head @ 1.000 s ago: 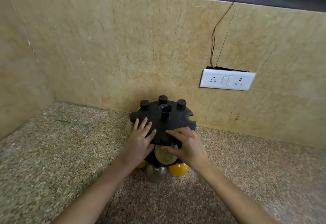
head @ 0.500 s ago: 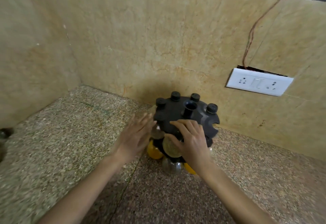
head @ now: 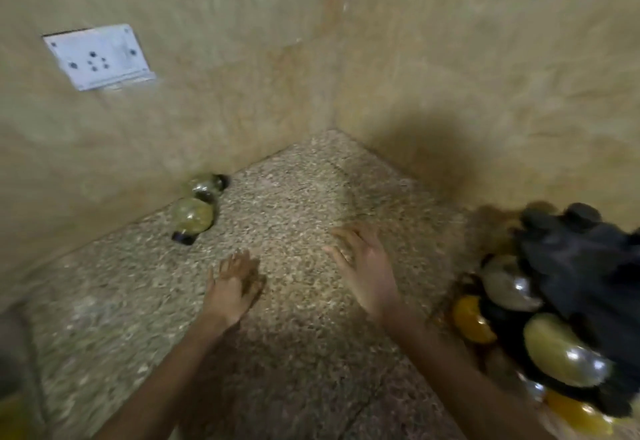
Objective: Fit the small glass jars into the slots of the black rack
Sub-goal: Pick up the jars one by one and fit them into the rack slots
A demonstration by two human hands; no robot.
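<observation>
1. Both hands empty and spread: left hand point(head: 231, 283) low over the worktop point(head: 294, 204), right hand point(head: 367, 269) just beside it.
2. Rack point(head: 581, 266) sits at the right edge, jars already hung around it.
3. Two loose jars point(head: 194, 214) lie on their sides by the far-left wall, touching each other.
4. Step, I'd say: fetch one. Take the near jar with the left hand, round the belly.
5. Risk: it rolls and knocks its neighbour. Frame is blurred, so cap detail is unclear.

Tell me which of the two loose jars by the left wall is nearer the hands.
The front jar, lying on its side with its black cap toward the left hand. The other loose jar lies behind it, closer to the corner of the walls.
</observation>
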